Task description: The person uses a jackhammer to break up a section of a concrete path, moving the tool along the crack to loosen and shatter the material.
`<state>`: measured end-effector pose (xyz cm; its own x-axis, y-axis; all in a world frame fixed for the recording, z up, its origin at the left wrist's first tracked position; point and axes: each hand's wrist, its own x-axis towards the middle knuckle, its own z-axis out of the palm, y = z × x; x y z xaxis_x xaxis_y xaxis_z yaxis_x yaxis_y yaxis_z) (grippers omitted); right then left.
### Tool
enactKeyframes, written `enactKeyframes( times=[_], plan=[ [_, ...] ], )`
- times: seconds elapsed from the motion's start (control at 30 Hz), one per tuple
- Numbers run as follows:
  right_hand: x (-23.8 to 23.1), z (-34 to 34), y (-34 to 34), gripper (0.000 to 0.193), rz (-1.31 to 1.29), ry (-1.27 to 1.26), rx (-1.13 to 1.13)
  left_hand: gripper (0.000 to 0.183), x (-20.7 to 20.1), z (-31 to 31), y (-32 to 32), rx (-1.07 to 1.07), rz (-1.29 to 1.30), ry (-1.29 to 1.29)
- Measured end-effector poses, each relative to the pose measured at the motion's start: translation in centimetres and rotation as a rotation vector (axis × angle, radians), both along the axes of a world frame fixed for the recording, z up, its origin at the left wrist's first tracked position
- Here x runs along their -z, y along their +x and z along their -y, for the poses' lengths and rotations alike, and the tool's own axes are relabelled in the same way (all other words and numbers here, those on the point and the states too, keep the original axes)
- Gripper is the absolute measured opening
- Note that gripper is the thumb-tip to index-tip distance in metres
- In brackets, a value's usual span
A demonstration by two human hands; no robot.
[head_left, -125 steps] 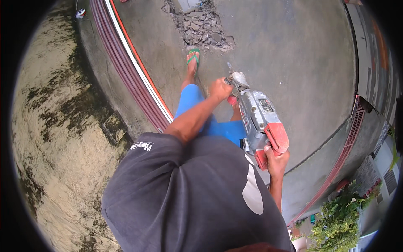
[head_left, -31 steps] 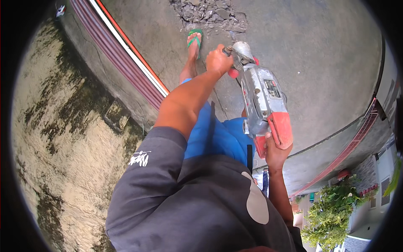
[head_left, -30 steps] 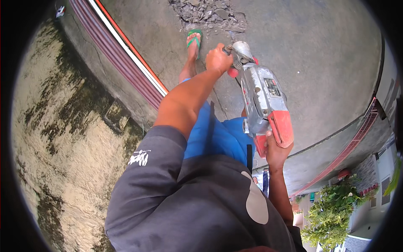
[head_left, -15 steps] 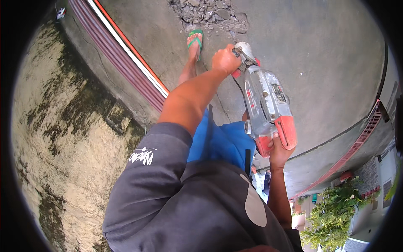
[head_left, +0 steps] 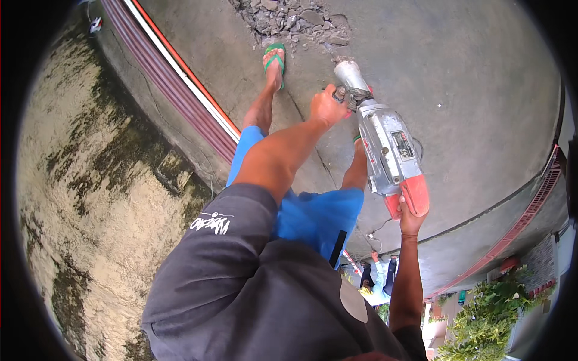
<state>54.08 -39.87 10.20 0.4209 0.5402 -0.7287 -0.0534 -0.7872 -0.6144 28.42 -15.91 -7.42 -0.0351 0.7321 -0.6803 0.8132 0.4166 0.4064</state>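
Note:
I hold a demolition hammer with a worn grey metal body and a red rear housing. My left hand is closed round the side handle near its front. My right hand grips the red rear handle, fingers partly hidden behind it. The silver nose points away from me, toward a patch of broken concrete at the far side. Whether a chisel bit sticks out of the nose, I cannot tell.
A foot in a green flip-flop stands close to the rubble. Long maroon, white and orange pipes run along the left, beside a rough mossy wall. Another person is behind at lower right, near a leafy plant.
The hammer has shifted a little to the right, and more of its silver nose shows. My right leg has come into view below it. Both hands keep their grip.

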Motion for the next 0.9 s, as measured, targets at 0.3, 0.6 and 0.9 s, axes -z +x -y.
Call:
enactKeyframes(
  times=[0.3, 0.6, 0.9],
  plan=[
    [4.5, 4.7, 1.2, 0.037, -0.022, -0.071, 0.012, 0.039, 2.3, 2.3, 0.5, 0.088, -0.032, -0.047],
    [10.4, 6.7, -0.2, 0.05, 0.029, -0.087, 0.017, 0.041, 6.6, 0.6, -1.8, 0.096, 0.241, -0.172],
    [-4.3, -10.9, -16.0, 0.023, -0.053, -0.158, 0.182, 0.042, 0.2, -12.0, -3.9, 0.443, 0.132, -0.166]
  ],
)
